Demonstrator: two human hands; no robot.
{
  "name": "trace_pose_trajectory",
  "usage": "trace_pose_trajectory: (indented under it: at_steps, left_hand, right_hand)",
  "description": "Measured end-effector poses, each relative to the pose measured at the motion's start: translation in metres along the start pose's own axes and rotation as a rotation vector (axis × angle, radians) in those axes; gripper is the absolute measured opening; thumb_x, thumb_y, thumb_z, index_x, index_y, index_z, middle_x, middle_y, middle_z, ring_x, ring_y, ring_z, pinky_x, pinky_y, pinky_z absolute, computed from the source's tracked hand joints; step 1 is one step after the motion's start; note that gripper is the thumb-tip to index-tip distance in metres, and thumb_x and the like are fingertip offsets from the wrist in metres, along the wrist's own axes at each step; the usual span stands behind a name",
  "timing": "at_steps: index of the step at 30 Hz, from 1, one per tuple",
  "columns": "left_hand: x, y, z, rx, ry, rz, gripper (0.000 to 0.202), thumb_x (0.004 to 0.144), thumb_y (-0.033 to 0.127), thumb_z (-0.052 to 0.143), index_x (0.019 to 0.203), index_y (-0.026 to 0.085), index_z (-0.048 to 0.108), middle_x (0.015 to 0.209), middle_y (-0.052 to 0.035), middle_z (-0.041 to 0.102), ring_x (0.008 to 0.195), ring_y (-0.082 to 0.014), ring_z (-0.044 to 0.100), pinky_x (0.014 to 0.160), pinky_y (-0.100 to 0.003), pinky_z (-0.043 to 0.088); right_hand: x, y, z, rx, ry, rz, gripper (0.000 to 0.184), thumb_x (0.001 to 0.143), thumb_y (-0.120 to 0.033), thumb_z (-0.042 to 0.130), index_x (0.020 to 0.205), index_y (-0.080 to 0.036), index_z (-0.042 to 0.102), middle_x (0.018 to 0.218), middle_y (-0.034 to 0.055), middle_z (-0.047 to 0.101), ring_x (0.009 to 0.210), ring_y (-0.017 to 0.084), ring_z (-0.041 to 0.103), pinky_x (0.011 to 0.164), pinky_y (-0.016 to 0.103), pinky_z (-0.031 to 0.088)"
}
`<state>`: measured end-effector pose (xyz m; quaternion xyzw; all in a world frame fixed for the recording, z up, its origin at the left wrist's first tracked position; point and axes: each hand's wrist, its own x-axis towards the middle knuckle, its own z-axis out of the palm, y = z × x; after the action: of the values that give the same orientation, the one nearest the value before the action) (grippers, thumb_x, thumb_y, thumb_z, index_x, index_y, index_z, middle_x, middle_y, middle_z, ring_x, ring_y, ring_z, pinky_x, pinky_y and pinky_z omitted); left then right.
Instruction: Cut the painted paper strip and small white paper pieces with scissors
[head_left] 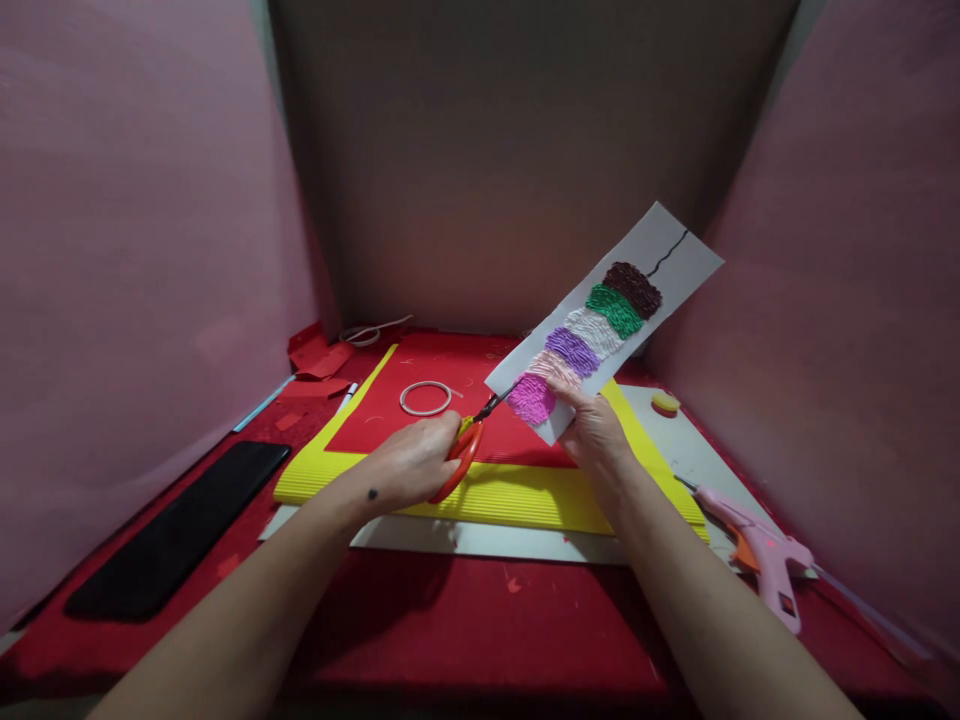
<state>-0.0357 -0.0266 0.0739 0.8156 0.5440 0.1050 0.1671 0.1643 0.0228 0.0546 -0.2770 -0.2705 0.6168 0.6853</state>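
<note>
My left hand (412, 462) is closed round the orange handles of a pair of scissors (466, 450), whose dark blades touch the lower left edge of a white card strip (671, 262). My right hand (592, 428) pinches the strip's near end and holds it tilted up to the right. Stuck along the card is a row of textured patches: pink, pale pink, purple, white, green, brown. A thin black wavy line runs from the brown patch toward the far end.
Yellow corrugated sheet (495, 495) and red paper (420, 405) lie under the hands on a white board. A white ring (425, 397) rests on the red paper. A black phone (176, 530) lies left, a pink glue gun (761, 550) right. Pink walls close in both sides.
</note>
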Motion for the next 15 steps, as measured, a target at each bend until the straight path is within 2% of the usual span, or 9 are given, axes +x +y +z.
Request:
trace_pose_trajectory:
  at_steps: [6,15]
  left_hand:
    - [0.0012,0.0023,-0.0004,-0.024,0.004,-0.019,0.017,0.080,0.037,0.041,0.075,0.021,0.039,0.073,-0.0045,0.055,0.062,-0.0167,0.048,0.056,-0.028,0.031]
    - [0.0015,-0.0005,0.0017,-0.022,0.014,-0.017,0.020,0.079,0.040,0.040,0.073,0.022,0.035,0.070,-0.0038,0.053,0.059,-0.0168,0.045,0.055,-0.028,0.029]
  right_hand:
    - [-0.0006,0.0005,-0.0013,-0.011,0.018,0.001,0.024,0.057,-0.005,0.071,0.080,-0.013,0.070,0.080,0.0042,0.073,0.073,0.017,0.068,0.073,0.028,0.057]
    - [0.0000,0.0023,-0.0011,-0.008,0.019,-0.001,0.025,0.056,-0.005,0.072,0.079,-0.011,0.069,0.078,0.0048,0.073,0.071,0.018,0.068,0.073,0.030,0.057]
